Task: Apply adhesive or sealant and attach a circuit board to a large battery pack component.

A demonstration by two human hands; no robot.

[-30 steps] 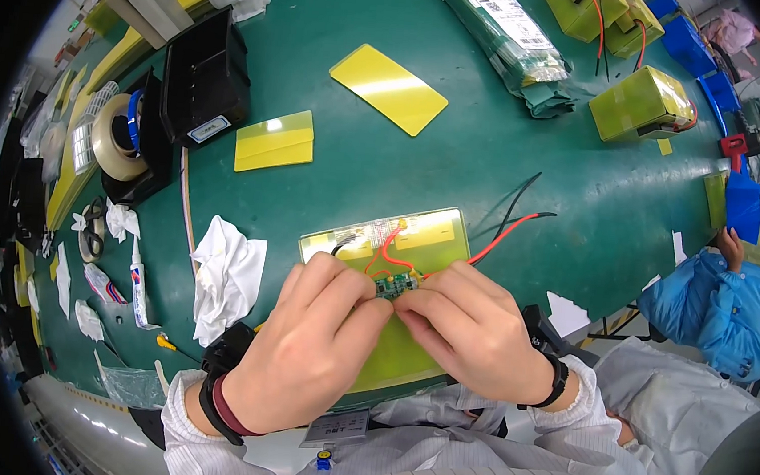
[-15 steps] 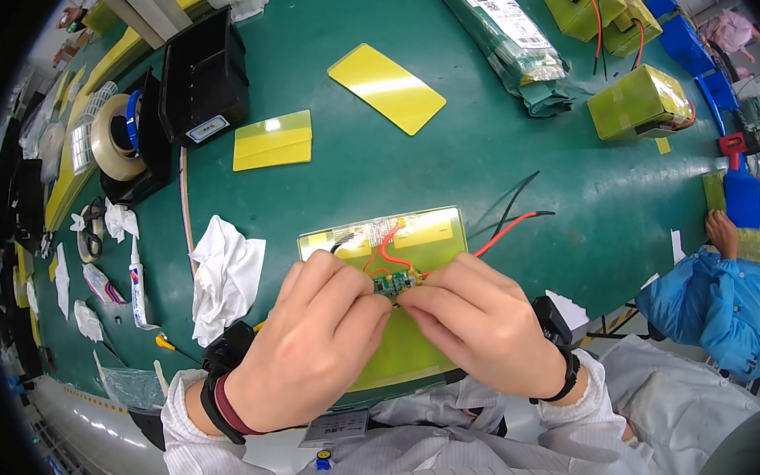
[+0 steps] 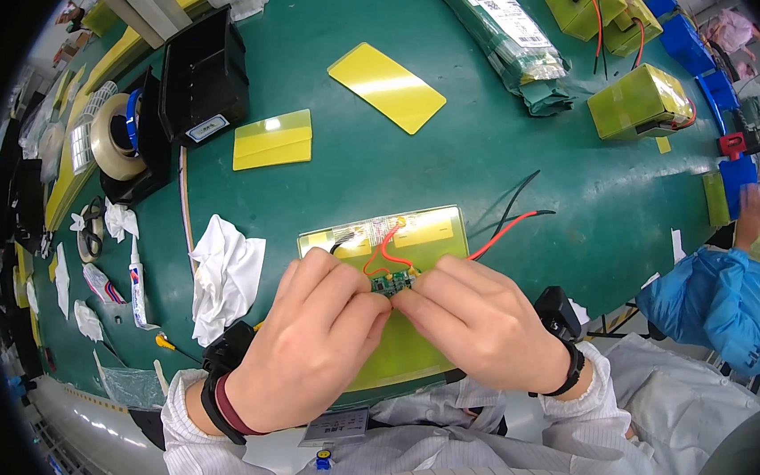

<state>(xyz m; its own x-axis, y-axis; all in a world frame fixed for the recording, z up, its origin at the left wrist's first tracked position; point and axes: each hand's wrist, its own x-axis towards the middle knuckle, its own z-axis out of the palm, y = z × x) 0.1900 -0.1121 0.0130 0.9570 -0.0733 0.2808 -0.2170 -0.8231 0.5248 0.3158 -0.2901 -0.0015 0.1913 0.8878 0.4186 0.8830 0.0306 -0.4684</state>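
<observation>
A small green circuit board (image 3: 392, 282) is pinched between my two hands, above a yellow-wrapped battery pack (image 3: 407, 347) at the near edge of the bench. My left hand (image 3: 319, 335) grips the board's left end, its fingers closed. At the right end, my right hand (image 3: 476, 321) is closed too, thumb and fingertips against the board. Red wire (image 3: 388, 245) loops from the pack's far side to the board. A longer red lead (image 3: 510, 230) and a black lead (image 3: 515, 199) stretch out past my right hand. My fingertips partly hide the board's ends.
Yellow sheets (image 3: 387, 88) lie beyond the pack. Leftward are a white cloth (image 3: 227, 279), a glue tube (image 3: 138, 285), scissors (image 3: 91, 228), a tape roll (image 3: 118, 136) and a black bin (image 3: 205, 81). More packs (image 3: 640, 104) stand far right, near a co-worker's blue sleeve (image 3: 705, 299).
My right hand has shifted slightly left along with the board. My left hand stays nearly still. The co-worker's hand at the right has moved up.
</observation>
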